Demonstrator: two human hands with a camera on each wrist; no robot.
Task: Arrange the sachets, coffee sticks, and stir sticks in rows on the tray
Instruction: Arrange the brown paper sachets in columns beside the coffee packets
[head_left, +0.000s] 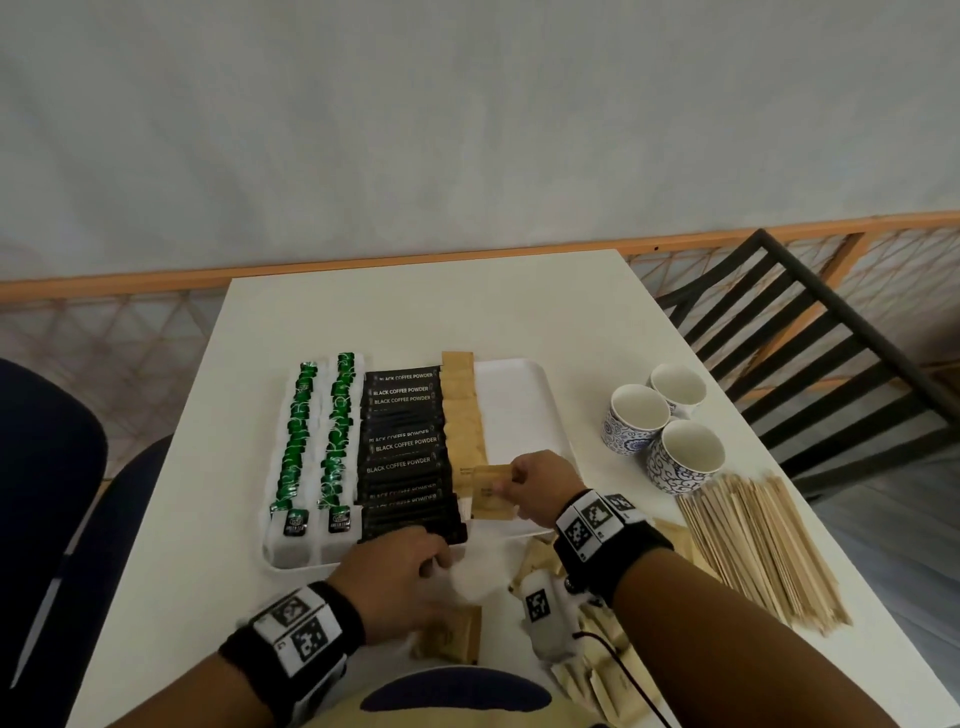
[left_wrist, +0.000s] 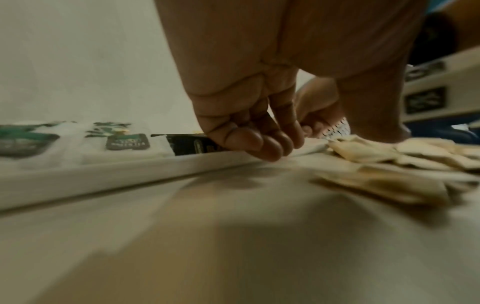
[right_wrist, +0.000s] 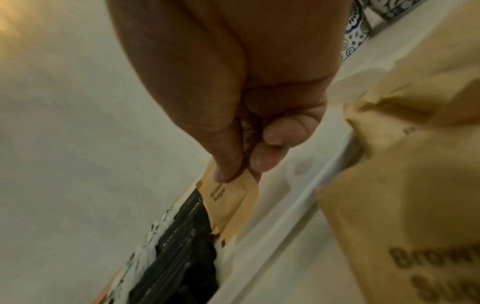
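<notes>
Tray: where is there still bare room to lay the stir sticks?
The tray is bare right of the brown sugar sachet row, up to its right rim. Left of that, green tea sachets and black coffee sticks fill it.
</notes>
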